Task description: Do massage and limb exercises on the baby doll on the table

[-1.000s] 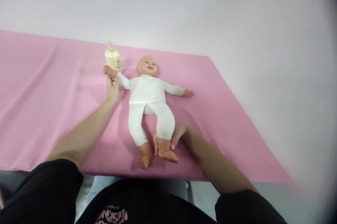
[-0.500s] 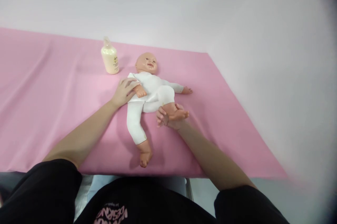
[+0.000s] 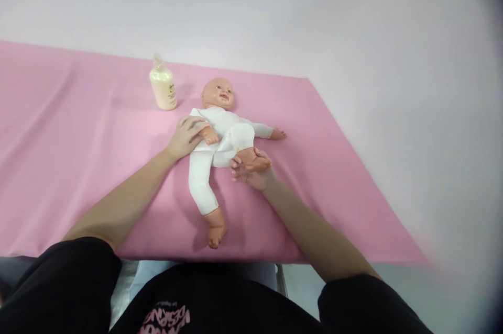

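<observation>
A baby doll (image 3: 226,127) with a white cloth body lies on its back, head toward the far edge. One leg is stretched toward me; the other is bent, its foot raised off the surface. My left hand (image 3: 184,136) is curved round the doll's arm and side on the left, fingers over the sleeve and its thumb near the doll's hand. From below, my right hand (image 3: 255,174) holds the ankle of the bent leg, with fingertips showing on both sides of it. The doll's foot hides part of my right palm.
Left of the doll's head stands a pump bottle (image 3: 163,89) of pale yellow liquid. A pink sheet (image 3: 98,166) with soft folds covers the table, whose near edge runs just before my body. A white wall (image 3: 251,14) rises behind.
My right hand has moved the bent leg's foot slightly left and up toward the doll's body. My left hand stays on the doll's arm and side.
</observation>
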### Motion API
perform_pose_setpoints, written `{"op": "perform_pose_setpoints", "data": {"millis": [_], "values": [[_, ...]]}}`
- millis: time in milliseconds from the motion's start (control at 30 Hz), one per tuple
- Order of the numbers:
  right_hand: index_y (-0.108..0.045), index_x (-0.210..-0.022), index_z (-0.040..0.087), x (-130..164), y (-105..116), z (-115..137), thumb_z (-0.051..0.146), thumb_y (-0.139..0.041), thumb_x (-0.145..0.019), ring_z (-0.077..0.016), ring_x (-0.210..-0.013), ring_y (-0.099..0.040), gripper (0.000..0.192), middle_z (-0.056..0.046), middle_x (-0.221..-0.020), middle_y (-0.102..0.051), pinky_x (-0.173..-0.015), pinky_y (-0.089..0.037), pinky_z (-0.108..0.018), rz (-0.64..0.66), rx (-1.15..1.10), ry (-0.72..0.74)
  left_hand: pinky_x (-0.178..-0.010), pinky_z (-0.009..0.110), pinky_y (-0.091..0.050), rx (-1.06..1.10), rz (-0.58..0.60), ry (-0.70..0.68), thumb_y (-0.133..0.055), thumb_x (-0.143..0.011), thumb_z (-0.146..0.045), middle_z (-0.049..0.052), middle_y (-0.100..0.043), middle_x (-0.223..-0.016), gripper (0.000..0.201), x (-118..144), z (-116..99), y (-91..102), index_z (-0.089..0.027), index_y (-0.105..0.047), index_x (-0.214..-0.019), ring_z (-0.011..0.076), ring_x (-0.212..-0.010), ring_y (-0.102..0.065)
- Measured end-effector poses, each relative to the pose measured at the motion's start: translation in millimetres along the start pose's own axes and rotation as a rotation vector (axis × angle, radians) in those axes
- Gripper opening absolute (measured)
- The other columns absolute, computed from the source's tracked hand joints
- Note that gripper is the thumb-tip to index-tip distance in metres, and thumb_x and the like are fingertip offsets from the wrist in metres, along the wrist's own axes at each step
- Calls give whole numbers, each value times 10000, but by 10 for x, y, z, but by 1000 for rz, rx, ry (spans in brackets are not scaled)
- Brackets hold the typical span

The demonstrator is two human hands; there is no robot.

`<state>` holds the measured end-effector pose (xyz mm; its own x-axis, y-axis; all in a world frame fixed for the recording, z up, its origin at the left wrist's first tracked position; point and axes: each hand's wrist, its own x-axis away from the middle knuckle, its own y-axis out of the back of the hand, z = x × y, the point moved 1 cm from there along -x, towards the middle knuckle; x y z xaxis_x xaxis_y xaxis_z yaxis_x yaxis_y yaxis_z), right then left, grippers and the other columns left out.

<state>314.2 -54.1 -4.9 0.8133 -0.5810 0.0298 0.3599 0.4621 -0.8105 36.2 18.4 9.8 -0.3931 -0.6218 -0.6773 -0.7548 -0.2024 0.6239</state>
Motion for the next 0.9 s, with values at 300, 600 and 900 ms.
{"op": "perform_pose_setpoints", "data": {"millis": [300,600,900], "values": [[-668,-1073,99,88,-71,-151,559,-728,-793,-277,-1017,-715,541,-135,-1064,-700,-915,-580,-417,506,183,-169,-1055,437,-468,470,-545,499,-726,-808,-676,116,-619,-1307,649,35,394,33,-250,-572,-1272,301,-1258,-586],[-701,-1045,89,86,-109,-96,353,-832,-795,-225,-1099,-688,386,-108,-1020,-755,-1020,-511,-305,589,753,-589,-1069,394,-495,806,-850,831,-604,-972,-536,99,-633,-1348,400,138,805,34,-222,-536,-1210,254,-1297,-593],[-593,-1205,101,-5,-234,-121,166,-897,-712,-217,-1100,-696,583,-125,-1139,-715,-967,-542,-282,849,566,-408,-960,344,-581,849,-895,814,-827,-767,-548,76,-722,-1202,455,104,747,13,-231,-637,-1032,253,-1177,-679]]}}
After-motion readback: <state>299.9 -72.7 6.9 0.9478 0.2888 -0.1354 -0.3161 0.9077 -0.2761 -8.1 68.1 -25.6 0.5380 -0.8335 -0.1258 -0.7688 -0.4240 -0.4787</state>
